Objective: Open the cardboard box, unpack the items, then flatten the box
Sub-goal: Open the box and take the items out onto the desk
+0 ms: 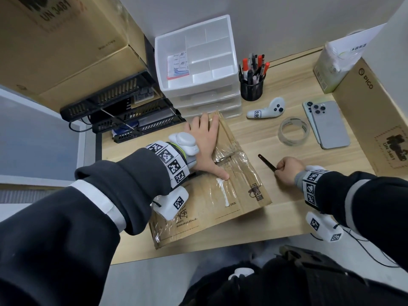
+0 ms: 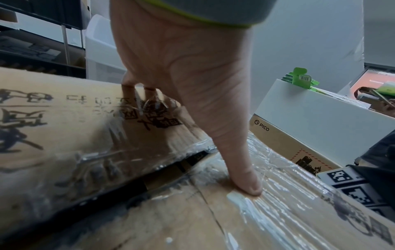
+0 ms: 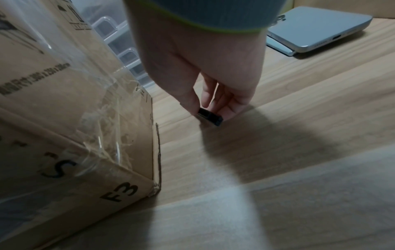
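Observation:
A brown cardboard box (image 1: 240,195) wrapped in clear tape stands on the wooden desk (image 1: 265,138), its top flaps parted along a dark slit (image 2: 162,170). My left hand (image 1: 205,140) lies flat on the box top, fingers straight, thumb (image 2: 245,182) pressing the taped flap. My right hand (image 1: 287,171) is to the right of the box, low over the desk, gripping a thin black blade tool (image 1: 267,162) that points away toward the back left. In the right wrist view the fingers pinch the tool's black end (image 3: 210,116) beside the box corner (image 3: 128,152).
Behind the box stands a white drawer unit (image 1: 198,62), a black pen cup (image 1: 251,85), a white controller (image 1: 265,108), a clear tape roll (image 1: 293,131) and two phones (image 1: 326,124). A large PICO carton (image 1: 375,120) blocks the right; black trays (image 1: 123,111) sit at the left.

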`<state>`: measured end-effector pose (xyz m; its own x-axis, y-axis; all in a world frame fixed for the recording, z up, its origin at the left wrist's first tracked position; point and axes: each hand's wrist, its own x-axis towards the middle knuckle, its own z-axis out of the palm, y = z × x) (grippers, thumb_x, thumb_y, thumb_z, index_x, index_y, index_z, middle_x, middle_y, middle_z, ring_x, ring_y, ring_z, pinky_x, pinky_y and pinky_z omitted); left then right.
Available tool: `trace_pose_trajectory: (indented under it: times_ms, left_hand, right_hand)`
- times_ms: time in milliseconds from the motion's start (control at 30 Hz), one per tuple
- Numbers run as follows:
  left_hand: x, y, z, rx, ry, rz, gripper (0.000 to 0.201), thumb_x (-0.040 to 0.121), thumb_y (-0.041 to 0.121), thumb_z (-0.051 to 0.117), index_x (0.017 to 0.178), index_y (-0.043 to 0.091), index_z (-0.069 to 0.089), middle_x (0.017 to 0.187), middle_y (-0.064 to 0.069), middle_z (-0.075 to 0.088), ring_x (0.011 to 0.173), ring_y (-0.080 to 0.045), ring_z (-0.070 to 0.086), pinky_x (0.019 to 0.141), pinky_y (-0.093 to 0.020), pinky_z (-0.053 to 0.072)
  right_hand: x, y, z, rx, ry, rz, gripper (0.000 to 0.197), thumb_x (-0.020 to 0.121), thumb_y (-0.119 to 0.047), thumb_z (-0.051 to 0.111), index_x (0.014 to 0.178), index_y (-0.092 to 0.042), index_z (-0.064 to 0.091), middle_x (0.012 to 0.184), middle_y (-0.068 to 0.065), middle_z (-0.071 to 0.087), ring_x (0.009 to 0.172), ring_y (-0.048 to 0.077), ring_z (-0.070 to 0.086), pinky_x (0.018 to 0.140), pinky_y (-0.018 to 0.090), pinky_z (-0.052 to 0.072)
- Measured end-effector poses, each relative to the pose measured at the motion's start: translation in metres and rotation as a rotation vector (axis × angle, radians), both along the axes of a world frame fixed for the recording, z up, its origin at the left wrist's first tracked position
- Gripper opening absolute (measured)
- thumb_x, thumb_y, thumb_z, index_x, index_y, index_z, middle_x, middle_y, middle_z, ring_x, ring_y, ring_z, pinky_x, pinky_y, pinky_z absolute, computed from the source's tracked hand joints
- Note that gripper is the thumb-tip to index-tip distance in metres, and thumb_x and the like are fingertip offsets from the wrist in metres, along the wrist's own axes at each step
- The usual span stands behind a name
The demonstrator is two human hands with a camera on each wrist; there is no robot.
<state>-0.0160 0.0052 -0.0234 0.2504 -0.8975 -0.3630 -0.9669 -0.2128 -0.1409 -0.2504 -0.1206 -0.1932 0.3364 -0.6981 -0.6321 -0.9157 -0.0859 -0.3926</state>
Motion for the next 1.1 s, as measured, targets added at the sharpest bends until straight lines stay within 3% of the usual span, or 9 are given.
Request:
trace_pose_trajectory:
  times_ms: [167, 333, 400, 533, 667, 767, 900, 967, 1100]
  left_hand:
    - [0.001, 0.002, 0.0, -0.005, 0.021, 0.004, 0.169, 0.024, 0.106, 0.044, 0.156, 0.006, 0.009, 0.144, -0.017, 0.032, 0.125, -0.034, 0.04, 0.104, -0.051, 0.039]
    - [0.001, 0.004, 0.008, 0.043, 0.045, -0.02, 0.163, 0.031, 0.103, 0.049, 0.156, 0.008, 0.007, 0.147, -0.015, 0.029, 0.129, -0.033, 0.037, 0.107, -0.048, 0.038]
    - [0.003, 0.004, 0.014, 0.07, 0.061, -0.029, 0.157, 0.038, 0.095, 0.059, 0.157, 0.009, 0.003, 0.151, -0.015, 0.025, 0.134, -0.034, 0.034, 0.108, -0.047, 0.038]
    - [0.016, 0.006, 0.025, 0.104, 0.138, -0.054, 0.149, 0.042, 0.075, 0.075, 0.156, 0.019, -0.004, 0.155, -0.011, 0.021, 0.134, -0.032, 0.036, 0.105, -0.045, 0.044]
    - [0.017, 0.02, 0.029, 0.062, 0.141, 0.069, 0.137, 0.04, 0.061, 0.085, 0.148, 0.011, 0.017, 0.141, -0.012, 0.038, 0.121, -0.027, 0.048, 0.096, -0.04, 0.049]
    - [0.015, 0.032, 0.03, 0.057, 0.111, 0.11, 0.117, 0.038, 0.064, 0.081, 0.132, 0.012, 0.034, 0.119, -0.008, 0.044, 0.099, -0.023, 0.052, 0.076, -0.038, 0.054]
    - [0.021, 0.036, 0.035, 0.087, 0.085, 0.036, 0.107, 0.04, 0.076, 0.065, 0.124, 0.014, 0.039, 0.108, -0.006, 0.049, 0.089, -0.023, 0.053, 0.074, -0.04, 0.055]
    - [0.025, 0.036, 0.042, 0.084, 0.094, 0.027, 0.1, 0.042, 0.076, 0.065, 0.117, 0.016, 0.039, 0.102, -0.003, 0.052, 0.085, -0.022, 0.055, 0.071, -0.038, 0.055]
    - [0.028, 0.037, 0.049, 0.062, 0.16, 0.034, 0.082, 0.055, 0.065, 0.074, 0.106, 0.018, 0.032, 0.082, 0.006, 0.047, 0.075, -0.02, 0.055, 0.061, -0.032, 0.047]
  right_hand:
    - [0.009, -0.002, 0.01, -0.04, -0.043, 0.023, 0.02, 0.087, -0.005, 0.057, 0.103, -0.01, 0.067, 0.112, 0.01, 0.067, 0.104, 0.03, 0.061, 0.09, 0.031, 0.048]
    - [0.029, 0.004, 0.048, 0.044, -0.332, 0.021, 0.006, 0.089, -0.012, 0.062, 0.093, -0.016, 0.063, 0.088, 0.006, 0.068, 0.09, 0.029, 0.068, 0.087, 0.035, 0.053]
    - [0.04, 0.005, 0.072, 0.072, -0.451, 0.007, 0.007, 0.09, -0.018, 0.062, 0.093, -0.012, 0.065, 0.086, 0.009, 0.071, 0.079, 0.026, 0.071, 0.082, 0.038, 0.057]
    - [0.063, 0.01, 0.12, 0.204, -0.69, -0.076, 0.021, 0.097, -0.025, 0.057, 0.098, -0.006, 0.064, 0.089, 0.012, 0.067, 0.064, 0.017, 0.063, 0.067, 0.03, 0.054]
    - [0.076, 0.015, 0.146, 0.035, -0.706, 0.159, 0.013, 0.089, -0.027, 0.065, 0.094, -0.015, 0.064, 0.083, 0.002, 0.066, 0.072, 0.014, 0.06, 0.076, 0.035, 0.054]
    - [0.077, 0.018, 0.149, -0.074, -0.611, 0.339, 0.033, 0.081, -0.027, 0.074, 0.109, -0.018, 0.058, 0.092, -0.004, 0.059, 0.077, 0.011, 0.057, 0.08, 0.036, 0.056]
    - [0.079, 0.021, 0.153, -0.129, -0.548, 0.458, 0.083, 0.066, -0.041, 0.083, 0.134, -0.019, 0.041, 0.109, -0.007, 0.051, 0.089, 0.013, 0.057, 0.079, 0.033, 0.055]
    - [0.081, 0.022, 0.157, -0.153, -0.538, 0.523, 0.104, 0.059, -0.05, 0.085, 0.144, -0.02, 0.033, 0.123, -0.005, 0.047, 0.102, 0.013, 0.056, 0.088, 0.032, 0.052]
    - [0.084, 0.024, 0.164, -0.187, -0.536, 0.617, 0.096, 0.066, -0.046, 0.087, 0.147, -0.028, 0.038, 0.137, 0.002, 0.038, 0.118, 0.016, 0.049, 0.105, 0.037, 0.045]
